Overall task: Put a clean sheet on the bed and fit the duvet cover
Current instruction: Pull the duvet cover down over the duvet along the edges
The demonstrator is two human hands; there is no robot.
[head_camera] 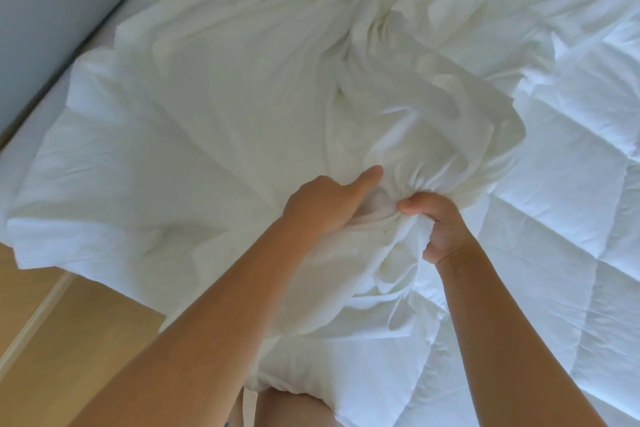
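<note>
Seen from above, a white cover (207, 135) lies rumpled across the bed (41, 125). It spreads from the middle out to the bed's left edge. Its near left corner hangs over that edge above a wooden floor (69, 340). A grey-blue wall (52, 10) runs along the far left side.

Two bare arms reach in from the near edge and meet at the middle of the bed. Here the cover is pulled into a tight bunch, with creases fanning away toward the far right.

The left hand (322, 208) grips the bunch from the left. Its index finger (367, 177) points straight out across the cloth, and its other fingers are tucked into a fold, out of sight. The right hand (443, 229) is clenched on the same bunch, just beside the left, with thumb and curled fingers pinching the gathered cloth.

A quilted white duvet (561, 184) covers the right side of the bed, touching the bunch and running under it. It lies to the right of both hands, nearer the right hand. Most of the loose cover lies to the left and away, on the left hand's side.

The hands seem to be gathering the cover or hunting for its opening. The duvet is probably not yet inside. Whether a clean sheet is already fitted cannot be told.
</note>
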